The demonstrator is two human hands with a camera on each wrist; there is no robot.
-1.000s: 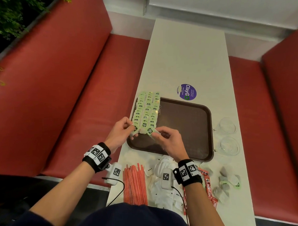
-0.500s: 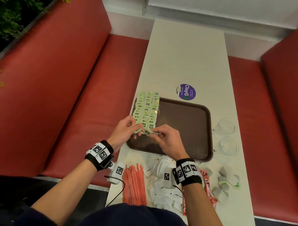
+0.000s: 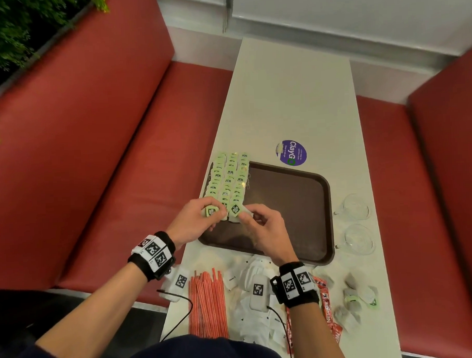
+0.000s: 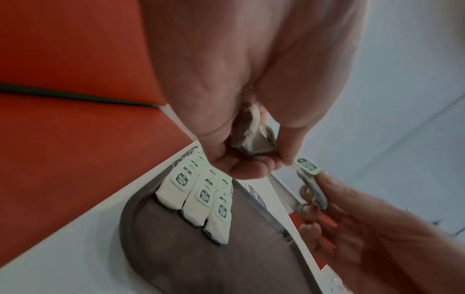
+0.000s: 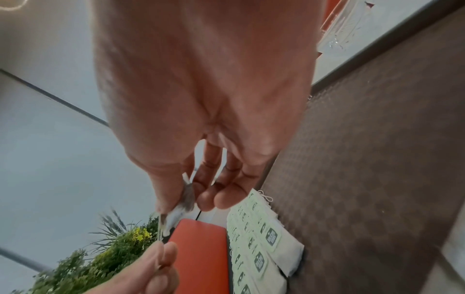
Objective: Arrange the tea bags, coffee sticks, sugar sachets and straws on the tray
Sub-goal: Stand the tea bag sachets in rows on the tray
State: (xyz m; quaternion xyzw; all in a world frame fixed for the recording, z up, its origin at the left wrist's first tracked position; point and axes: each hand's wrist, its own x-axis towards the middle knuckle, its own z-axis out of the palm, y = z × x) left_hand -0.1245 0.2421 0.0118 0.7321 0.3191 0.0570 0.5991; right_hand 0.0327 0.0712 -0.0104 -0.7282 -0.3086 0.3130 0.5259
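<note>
Tea bags point(image 3: 230, 176) lie in three overlapping rows along the left edge of the brown tray point(image 3: 292, 203), their green tags facing up; the left wrist view shows the nearest three side by side on the tray floor. Above the near end of those rows, both my hands hold more. My left hand point(image 3: 192, 224) has its fingers curled round one tea bag point(image 3: 212, 211), with the green tag showing on top between thumb and forefinger. My right hand point(image 3: 261, 229) pinches a second tea bag point(image 3: 237, 210) between thumb and forefinger, the other fingers loosely bent below; from the right wrist view the bag hangs edge-on from that pinch. The two bags sit just beside each other, and I cannot tell whether they touch.

On the counter point(image 3: 293, 95) near me, outside the tray, the red straws point(image 3: 208, 307) lie in a bundle by my left wrist, the white sugar sachets point(image 3: 251, 313) are heaped beneath my right wrist, and the red coffee sticks point(image 3: 328, 307) lie just right of them. A few loose tea bags point(image 3: 359, 298) sit farther right. Two clear glass cups point(image 3: 357, 223) stand beside the tray's right edge, and a purple round sticker point(image 3: 292, 152) is on the counter just beyond the tray.
</note>
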